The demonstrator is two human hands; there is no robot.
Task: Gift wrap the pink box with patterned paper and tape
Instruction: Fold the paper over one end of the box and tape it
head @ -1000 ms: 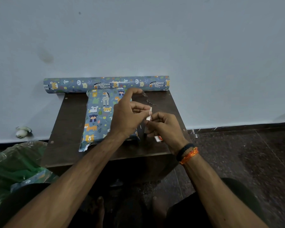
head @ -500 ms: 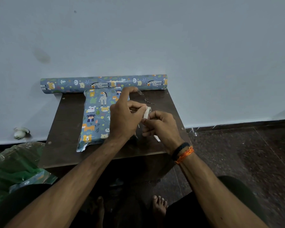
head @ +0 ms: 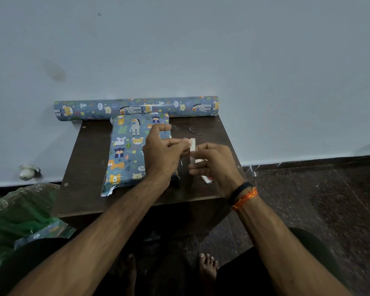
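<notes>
While the wrapped box (head: 127,152) is lying on the dark desk (head: 88,159) against the paper roll (head: 135,107), the left hand (head: 162,154) and right hand (head: 216,165) are pinching a white tape strip (head: 192,149) with curled fingers beside it.

Mid-frame, the box (head: 128,154) lies on the desk (head: 88,167), the roll (head: 137,107) behind it at the wall; a bag (head: 19,221) sits lower left.

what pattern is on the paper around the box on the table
Cartoon animals, among them giraffe, bears and lions, on grey-blue wrapping paper, best seen in the head view.
</notes>
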